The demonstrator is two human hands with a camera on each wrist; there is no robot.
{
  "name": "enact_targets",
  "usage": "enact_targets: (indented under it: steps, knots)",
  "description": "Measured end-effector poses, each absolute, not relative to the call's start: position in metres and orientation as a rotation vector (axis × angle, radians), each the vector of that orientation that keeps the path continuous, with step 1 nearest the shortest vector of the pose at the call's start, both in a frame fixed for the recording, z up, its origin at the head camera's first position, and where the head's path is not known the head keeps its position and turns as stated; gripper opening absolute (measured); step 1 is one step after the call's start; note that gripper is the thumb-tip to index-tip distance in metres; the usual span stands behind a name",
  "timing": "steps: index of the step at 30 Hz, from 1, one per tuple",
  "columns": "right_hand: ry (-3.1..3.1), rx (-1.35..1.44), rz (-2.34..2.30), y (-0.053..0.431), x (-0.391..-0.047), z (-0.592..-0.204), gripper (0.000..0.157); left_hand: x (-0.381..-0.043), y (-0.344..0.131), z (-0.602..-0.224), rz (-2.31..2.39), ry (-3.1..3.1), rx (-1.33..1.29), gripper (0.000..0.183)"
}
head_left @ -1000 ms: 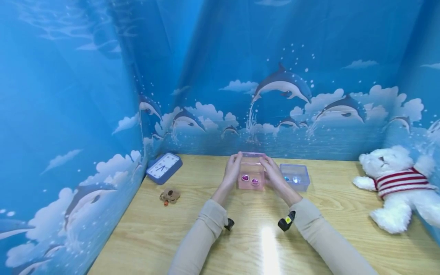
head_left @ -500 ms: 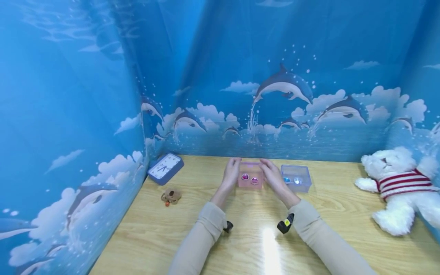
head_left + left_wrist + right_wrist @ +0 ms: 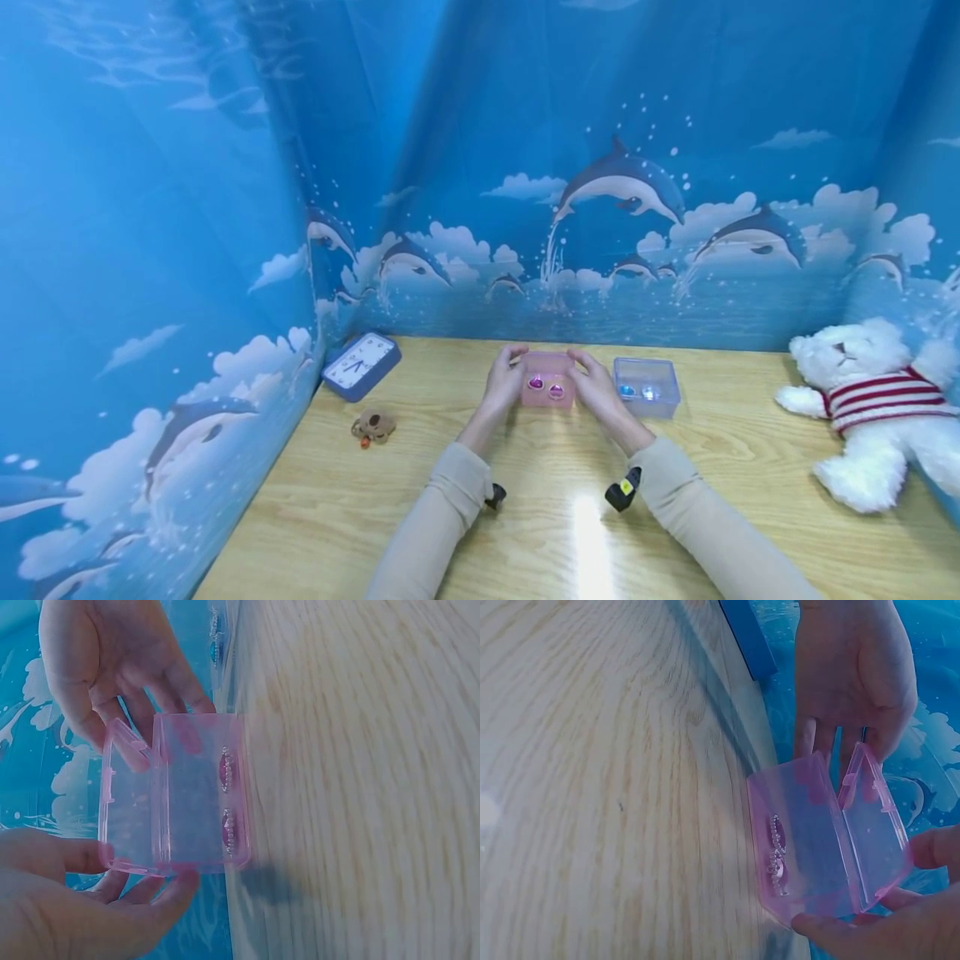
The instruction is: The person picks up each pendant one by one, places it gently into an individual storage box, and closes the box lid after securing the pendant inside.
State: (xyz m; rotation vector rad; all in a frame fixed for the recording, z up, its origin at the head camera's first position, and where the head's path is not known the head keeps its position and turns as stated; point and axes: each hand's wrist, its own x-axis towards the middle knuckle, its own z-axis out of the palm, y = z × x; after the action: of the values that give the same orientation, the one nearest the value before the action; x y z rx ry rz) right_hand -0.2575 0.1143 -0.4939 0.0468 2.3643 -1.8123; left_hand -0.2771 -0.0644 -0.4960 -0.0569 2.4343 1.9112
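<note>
A clear pink plastic box (image 3: pixel 548 401) stands upright on the table in front of me. Inside lie two magenta gems (image 3: pixel 556 392) with beaded silvery rims. My left hand (image 3: pixel 502 387) grips the box's left side, and my right hand (image 3: pixel 596 387) grips its right side. Seen from the left wrist, the hinged lid (image 3: pixel 129 817) stands part way up at a slant. Left fingertips touch the lid's end and the box wall. In the right wrist view, the right thumb (image 3: pixel 817 926) lies at the box's lower edge, with another finger at the lid.
Right of the pink box is a clear bluish-purple box (image 3: pixel 660 408) holding blue and clear gems. A blue clock (image 3: pixel 362 367) and a small brown plush keyring (image 3: pixel 373 427) lie at the left. A white teddy bear (image 3: pixel 862 417) occupies the right side. Dolphin-printed curtain (image 3: pixel 480 167) encloses the table.
The pink box's lid, raised tall behind it one second ago, has swung down and now sits lower. Both hands have shifted with it and stay on the box's sides.
</note>
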Motion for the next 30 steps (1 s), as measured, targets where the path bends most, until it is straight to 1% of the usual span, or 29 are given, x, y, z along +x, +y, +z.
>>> enact_targets:
  steps: [10,17,25,30]
  knots:
    - [2.29,0.023,-1.838,0.117,-0.253,-0.497,0.059,-0.276,-0.066,-0.498,1.86,2.504,0.013,0.04]
    - [2.281,-0.009,-1.866,0.116,-0.249,-0.503,0.059,-0.272,-0.067,-0.504,1.828,2.526,-0.01,0.039]
    - [2.305,-0.021,-1.83,0.116,-0.247,-0.503,0.059,-0.273,-0.065,-0.505,1.702,2.654,0.077,0.03]
    - [2.402,-0.092,-1.719,0.118,-0.245,-0.5,0.059,-0.268,-0.066,-0.506,1.597,2.767,0.138,0.035]
